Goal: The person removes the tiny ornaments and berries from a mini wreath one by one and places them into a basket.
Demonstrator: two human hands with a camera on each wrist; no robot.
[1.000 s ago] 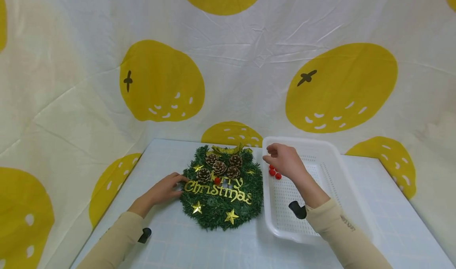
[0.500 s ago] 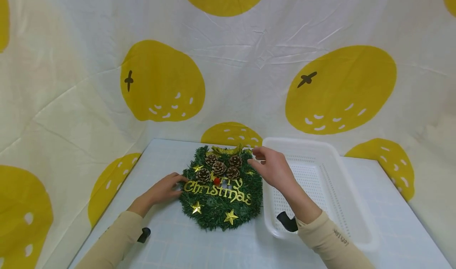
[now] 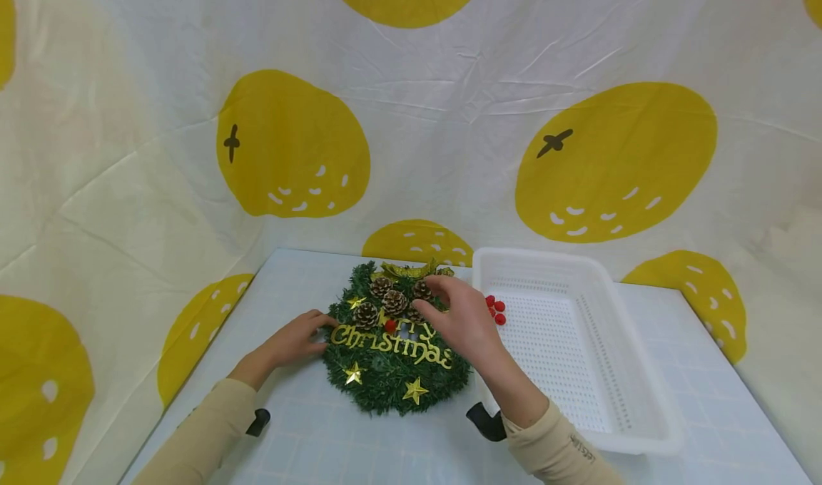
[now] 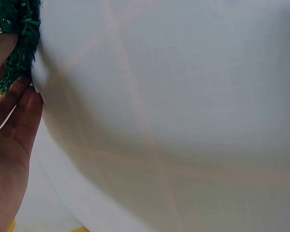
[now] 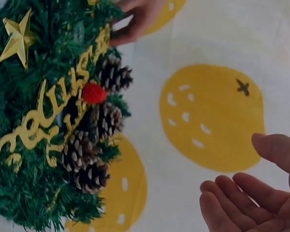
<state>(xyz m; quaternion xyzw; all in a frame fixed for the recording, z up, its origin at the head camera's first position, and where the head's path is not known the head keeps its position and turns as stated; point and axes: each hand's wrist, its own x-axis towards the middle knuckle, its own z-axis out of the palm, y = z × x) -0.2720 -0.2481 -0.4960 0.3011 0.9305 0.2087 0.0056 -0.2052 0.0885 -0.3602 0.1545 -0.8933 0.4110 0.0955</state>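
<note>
A green Christmas wreath (image 3: 385, 385) lies on the table with gold "Merry Christmas" lettering (image 3: 392, 342), gold stars (image 3: 415, 391) and pine cones (image 3: 394, 302). One red berry (image 5: 94, 93) sits beside the lettering. At the wreath's left edge my left hand (image 3: 292, 339) touches the foliage. Its fingers look fairly straight in the left wrist view, and the thumb lies against the green. Over the wreath's right side hovers my right hand (image 3: 465, 321), thumb and fingers apart. In the right wrist view nothing shows between them.
A white plastic basket (image 3: 642, 371) stands to the right of the wreath. Several red berries (image 3: 499, 319) lie at its left side, partly hidden by my right hand. A fruit-patterned cloth (image 3: 443, 150) hangs behind the pale table (image 3: 359, 449).
My right hand has moved left from over the basket to over the wreath's right side. The red berries in the basket show again. My left hand and the wreath have stayed put.
</note>
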